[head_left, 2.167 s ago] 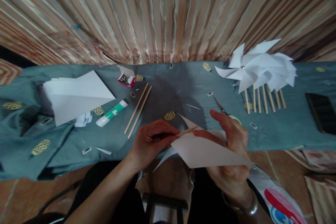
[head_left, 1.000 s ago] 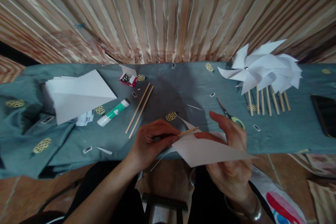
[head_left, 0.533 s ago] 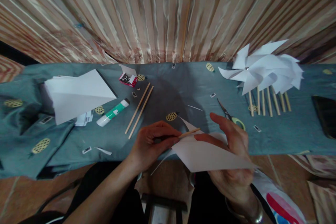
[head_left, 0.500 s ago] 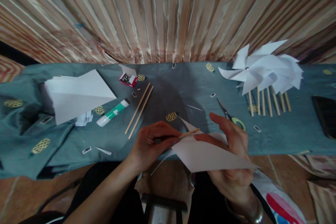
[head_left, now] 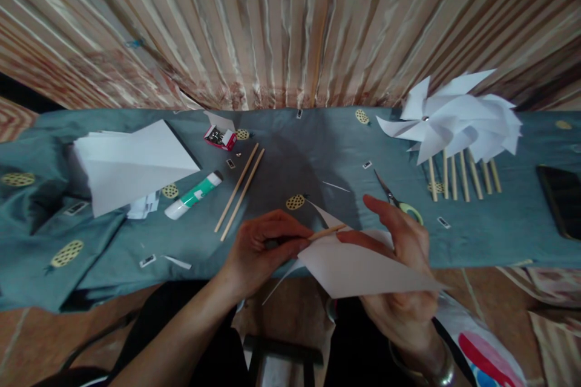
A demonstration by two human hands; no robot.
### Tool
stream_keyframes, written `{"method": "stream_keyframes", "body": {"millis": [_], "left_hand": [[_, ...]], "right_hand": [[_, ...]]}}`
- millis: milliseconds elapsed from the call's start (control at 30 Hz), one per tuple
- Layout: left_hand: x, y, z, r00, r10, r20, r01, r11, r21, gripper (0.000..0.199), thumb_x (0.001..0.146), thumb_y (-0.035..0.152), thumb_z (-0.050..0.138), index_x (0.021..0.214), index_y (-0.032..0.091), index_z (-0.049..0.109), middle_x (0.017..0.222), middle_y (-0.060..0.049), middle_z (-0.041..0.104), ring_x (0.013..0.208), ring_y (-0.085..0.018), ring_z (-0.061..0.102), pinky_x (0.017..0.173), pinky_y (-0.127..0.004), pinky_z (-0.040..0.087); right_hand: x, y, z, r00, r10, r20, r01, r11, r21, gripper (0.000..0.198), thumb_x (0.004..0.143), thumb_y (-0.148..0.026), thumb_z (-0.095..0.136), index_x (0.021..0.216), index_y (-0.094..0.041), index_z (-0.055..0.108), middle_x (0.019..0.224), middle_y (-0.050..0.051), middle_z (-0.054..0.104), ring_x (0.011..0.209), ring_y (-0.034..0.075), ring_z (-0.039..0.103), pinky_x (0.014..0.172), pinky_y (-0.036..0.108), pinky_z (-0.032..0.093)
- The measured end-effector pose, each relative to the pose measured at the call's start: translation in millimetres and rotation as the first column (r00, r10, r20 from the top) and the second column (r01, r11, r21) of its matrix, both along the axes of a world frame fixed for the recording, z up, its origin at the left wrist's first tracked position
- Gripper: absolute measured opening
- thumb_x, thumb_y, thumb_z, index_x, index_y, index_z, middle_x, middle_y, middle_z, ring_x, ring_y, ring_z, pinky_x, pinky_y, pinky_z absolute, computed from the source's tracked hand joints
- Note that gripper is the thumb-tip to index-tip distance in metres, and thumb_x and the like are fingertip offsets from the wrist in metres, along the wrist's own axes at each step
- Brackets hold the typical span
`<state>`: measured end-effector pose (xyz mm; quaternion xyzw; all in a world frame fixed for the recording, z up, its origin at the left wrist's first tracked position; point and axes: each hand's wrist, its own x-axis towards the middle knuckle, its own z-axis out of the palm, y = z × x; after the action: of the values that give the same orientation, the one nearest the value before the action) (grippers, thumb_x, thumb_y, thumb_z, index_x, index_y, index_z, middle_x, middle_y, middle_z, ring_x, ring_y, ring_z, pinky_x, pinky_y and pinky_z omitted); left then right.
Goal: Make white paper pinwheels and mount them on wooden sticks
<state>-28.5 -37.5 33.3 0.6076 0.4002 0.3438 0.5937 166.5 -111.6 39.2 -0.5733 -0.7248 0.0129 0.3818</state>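
Near the table's front edge, my left hand (head_left: pixel 272 245) is closed around a thin wooden stick (head_left: pixel 329 231), pinching it between thumb and fingers. The stick's tip lies against a white paper pinwheel (head_left: pixel 363 266) with its blades spread out. My right hand (head_left: pixel 399 254) grips this pinwheel from the right, its thumb and fingers around the paper and the index finger raised. Part of the right hand is behind a blade. Whether a pin joins stick and paper is hidden.
Finished pinwheels (head_left: pixel 458 121) lie at the right, by scissors (head_left: pixel 408 210) and a phone (head_left: pixel 560 201). Two loose sticks (head_left: pixel 242 193), a glue stick (head_left: pixel 193 195), a small box of metal pins (head_left: pixel 220 136) and white paper sheets (head_left: pixel 136 166) are on the left.
Hardly anything differs. Both hands keep their hold on the stick and pinwheel, and the stick's tip has shifted very slightly. The whole view has moved a little.
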Motion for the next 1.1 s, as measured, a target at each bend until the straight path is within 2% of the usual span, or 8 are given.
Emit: {"method": "stream_keyframes", "body": {"millis": [267, 533, 867, 1100], "left_hand": [[-1.2, -0.1, -1.8, 1.000, -0.009, -0.015, 0.009, 1.000, 0.007, 0.007, 0.078, 0.018, 0.072, 0.080, 0.019, 0.079, 0.075, -0.003, 0.070, 0.065, -0.012, 0.064, 0.058, -0.020, 0.049], [0.1, 0.2, -1.6, 1.000, -0.017, 0.005, 0.017, 1.000, -0.001, 0.008, 0.078, 0.017, 0.072, 0.082, 0.018, 0.079, 0.076, -0.003, 0.070, 0.066, -0.011, 0.064, 0.059, -0.018, 0.050], [-0.1, -1.1, -1.1, 1.000, -0.023, 0.016, 0.023, 1.000, -0.008, 0.009, 0.079, 0.017, 0.071, 0.083, 0.017, 0.079, 0.075, -0.002, 0.069, 0.062, -0.010, 0.063, 0.056, -0.017, 0.050], [-0.6, -0.3, -1.2, 1.000, -0.023, 0.009, 0.023, 1.000, 0.003, 0.010, 0.079, 0.017, 0.071, 0.084, 0.018, 0.079, 0.076, -0.002, 0.070, 0.062, -0.010, 0.064, 0.056, -0.017, 0.050]], "right_hand": [[1.9, -0.9, 0.1, 1.000, 0.002, -0.016, -0.002, 1.000, -0.002, 0.019, 0.093, -0.026, 0.058, 0.111, -0.026, 0.065, 0.142, 0.005, 0.050, 0.128, 0.027, 0.049, 0.100, 0.046, 0.048], [0.4, 0.0, 1.7, 1.000, 0.019, 0.008, -0.019, 1.000, 0.020, 0.016, 0.092, -0.026, 0.060, 0.106, -0.022, 0.066, 0.140, 0.008, 0.052, 0.127, 0.028, 0.049, 0.101, 0.045, 0.047], [1.6, -1.6, -1.0, 1.000, 0.018, -0.009, -0.018, 1.000, 0.016, 0.018, 0.092, -0.025, 0.060, 0.109, -0.021, 0.066, 0.142, 0.008, 0.051, 0.128, 0.028, 0.048, 0.103, 0.044, 0.045], [2.2, -2.5, -2.8, 1.000, -0.001, -0.025, 0.001, 1.000, -0.004, 0.019, 0.093, -0.029, 0.059, 0.110, -0.025, 0.066, 0.144, 0.004, 0.050, 0.128, 0.027, 0.048, 0.102, 0.045, 0.047]]}}
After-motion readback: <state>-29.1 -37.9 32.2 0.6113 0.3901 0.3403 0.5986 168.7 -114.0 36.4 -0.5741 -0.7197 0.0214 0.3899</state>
